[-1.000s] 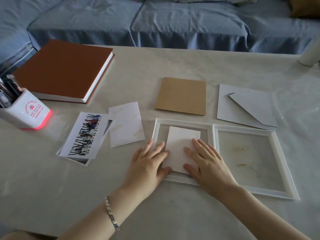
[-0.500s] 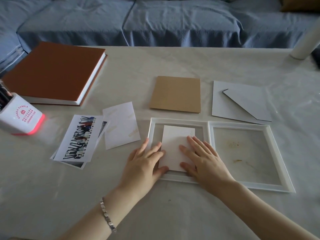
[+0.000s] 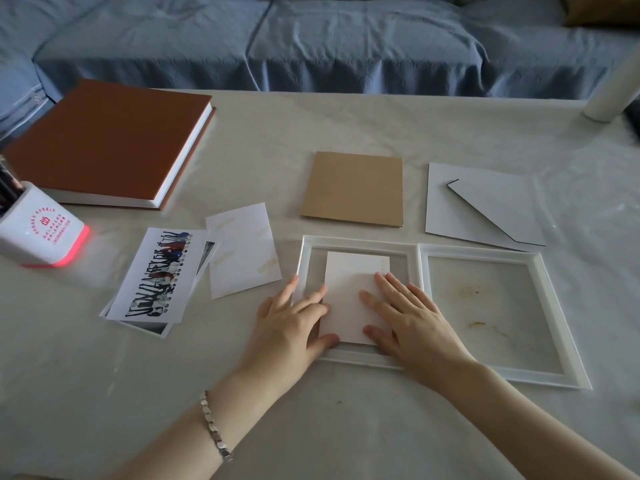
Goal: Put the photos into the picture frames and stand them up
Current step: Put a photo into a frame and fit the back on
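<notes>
Photo: white rectangular paper photo (image 3: 349, 296) lies face-down inside the left white plastic frame (image 3: 360, 242), long axis running away from the person.
Hands: left hand (image 3: 294, 323) and right hand (image 3: 412, 317) flank it, equally near, fingers spread flat, pressing, gripping nothing.
Right white frame (image 3: 550, 306): holds no photo.
Backings: brown cardboard square (image 3: 353, 188) and grey stand board (image 3: 485, 206) lie beyond the frames.

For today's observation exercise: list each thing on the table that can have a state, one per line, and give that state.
Left frame: flat, back open, photo inside.
Photo in frame: face down, under both hands.
Right frame: flat, empty.
Brown backing board: out, flat.
White backing board: out, flat, stand part-raised.
Loose photos: stacked, unframed.
Album: closed.
Left hand: flat, pressing.
Right hand: flat, pressing.
</notes>
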Tool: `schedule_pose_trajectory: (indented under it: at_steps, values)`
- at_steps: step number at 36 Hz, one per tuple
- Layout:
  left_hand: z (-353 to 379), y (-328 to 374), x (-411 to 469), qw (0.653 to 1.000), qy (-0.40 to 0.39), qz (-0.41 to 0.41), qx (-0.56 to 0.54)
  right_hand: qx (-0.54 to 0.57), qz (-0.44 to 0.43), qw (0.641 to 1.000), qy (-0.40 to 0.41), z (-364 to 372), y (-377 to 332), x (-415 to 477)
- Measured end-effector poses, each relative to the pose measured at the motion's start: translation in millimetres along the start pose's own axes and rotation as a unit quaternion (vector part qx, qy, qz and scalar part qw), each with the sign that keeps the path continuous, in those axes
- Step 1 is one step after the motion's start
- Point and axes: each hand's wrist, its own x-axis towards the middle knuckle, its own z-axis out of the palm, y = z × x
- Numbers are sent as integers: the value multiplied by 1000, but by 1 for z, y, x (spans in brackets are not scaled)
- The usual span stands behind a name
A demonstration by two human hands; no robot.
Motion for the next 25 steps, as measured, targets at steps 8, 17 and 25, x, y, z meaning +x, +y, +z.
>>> schedule_pose_trajectory:
  at_steps: [8, 17, 25]
  values:
    - [-8, 0, 8, 997, -62, -6, 44, 166, 1, 986, 20, -19, 5, 11]
    - [-15, -4, 17, 996, -56, 31, 63, 261, 283, 922, 29, -68, 41, 120]
    - [-13, -8, 18, 997, -54, 34, 51, 254, 352, 900, -31, -58, 40, 150]
